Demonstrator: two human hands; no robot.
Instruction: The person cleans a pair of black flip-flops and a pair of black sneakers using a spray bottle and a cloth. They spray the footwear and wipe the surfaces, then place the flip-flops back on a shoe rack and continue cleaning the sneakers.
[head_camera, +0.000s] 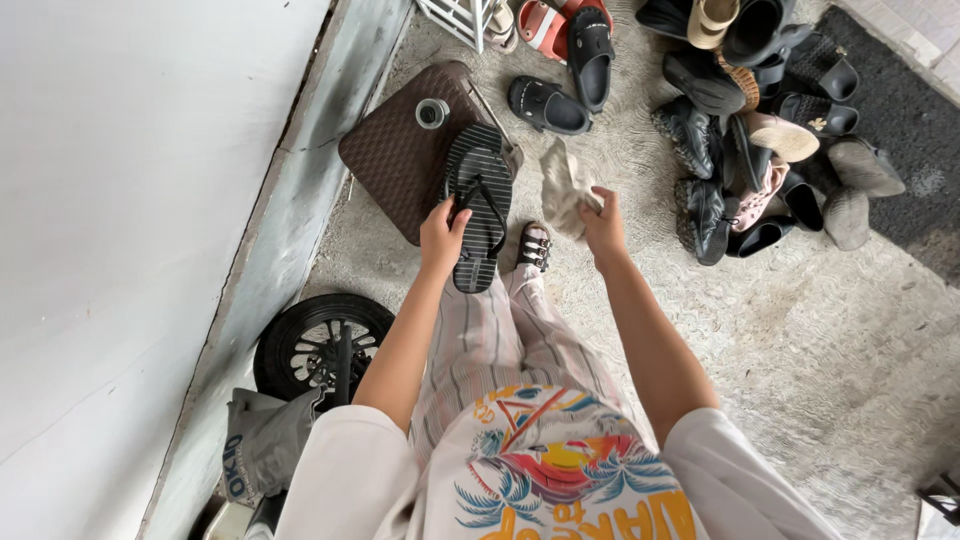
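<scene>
While gripped by the left hand (442, 235), the flip-flop (478, 205) shows black-and-white stripes.

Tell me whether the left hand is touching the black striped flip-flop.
Touching. The head view shows the left hand gripping the flip-flop by its side edge, fingers wrapped onto the striped sole.

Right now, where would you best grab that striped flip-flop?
By its heel end, from the left side, as the left hand does. The flip-flop faces sole-bed up with its strap on top, and the thin, flat heel edge juts free for a pinch.
</scene>
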